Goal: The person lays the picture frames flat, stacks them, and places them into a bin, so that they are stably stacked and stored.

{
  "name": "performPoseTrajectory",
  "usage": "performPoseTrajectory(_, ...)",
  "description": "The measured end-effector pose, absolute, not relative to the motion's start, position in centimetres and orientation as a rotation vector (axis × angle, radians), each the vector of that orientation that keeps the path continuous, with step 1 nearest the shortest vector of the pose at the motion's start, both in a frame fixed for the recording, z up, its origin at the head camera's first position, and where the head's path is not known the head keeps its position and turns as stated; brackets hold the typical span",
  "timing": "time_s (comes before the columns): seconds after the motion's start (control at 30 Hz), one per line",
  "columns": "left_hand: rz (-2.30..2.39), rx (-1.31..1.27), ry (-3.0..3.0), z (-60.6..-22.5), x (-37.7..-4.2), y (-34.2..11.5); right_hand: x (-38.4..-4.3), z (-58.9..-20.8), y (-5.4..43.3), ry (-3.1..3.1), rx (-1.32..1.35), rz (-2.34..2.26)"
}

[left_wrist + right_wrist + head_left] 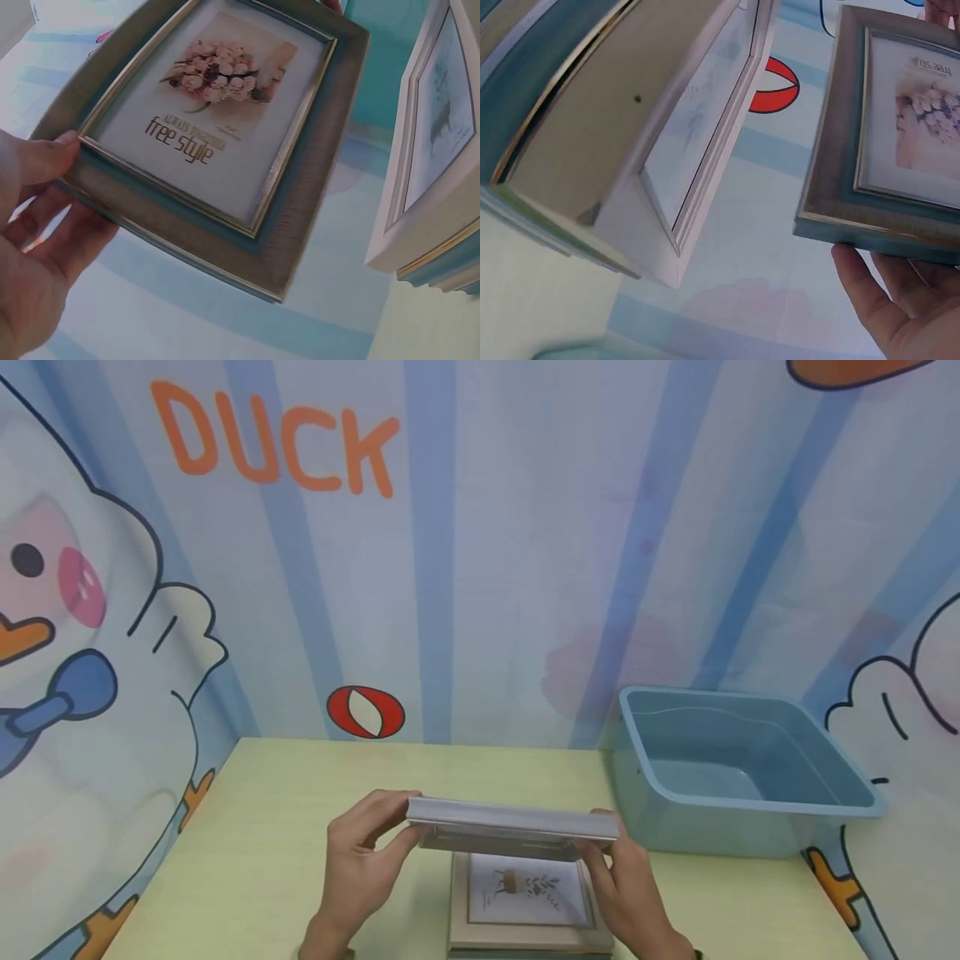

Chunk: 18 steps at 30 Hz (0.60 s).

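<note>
Between them, my left hand [366,853] and right hand [624,881] hold a photo frame [513,814] by its two ends, thumbs on the near side. Seen nearly edge-on from the head, it is tilted above a stack of frames. In the left wrist view its face shows a brown-and-teal border with gold trim and a print of pink flowers lettered "free style". Topmost in the stack is a pale frame [528,893] with a deer-and-leaf print, lying flat on the table. Fingers of my right hand [907,296] support the held frame's edge in the right wrist view.
A blue plastic bin [750,814] stands at the table's back right, with nothing seen inside. Behind the pale yellow table [315,777] hangs a striped backdrop [517,568] with cartoon ducks. More frames with teal and gold edges [525,112] lie under the pale one.
</note>
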<state>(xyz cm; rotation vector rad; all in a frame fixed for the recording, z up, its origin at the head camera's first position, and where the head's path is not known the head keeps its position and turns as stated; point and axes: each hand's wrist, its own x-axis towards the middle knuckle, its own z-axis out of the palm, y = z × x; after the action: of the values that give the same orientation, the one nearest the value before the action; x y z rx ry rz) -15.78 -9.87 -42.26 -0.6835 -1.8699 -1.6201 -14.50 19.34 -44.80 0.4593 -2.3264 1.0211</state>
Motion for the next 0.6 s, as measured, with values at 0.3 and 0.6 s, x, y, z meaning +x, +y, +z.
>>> performPoseTrajectory(0.3,-1.666,-0.375,-2.015,-41.9,-16.4,-10.4,-15.0,-46.3,18.9,-2.065,0.471,1.581)
performPoseTrajectory(0.6,-1.793,-0.096,-2.169,-41.2,-17.1,-11.1,-15.5,-45.3,20.0,-2.254,0.629,1.531)
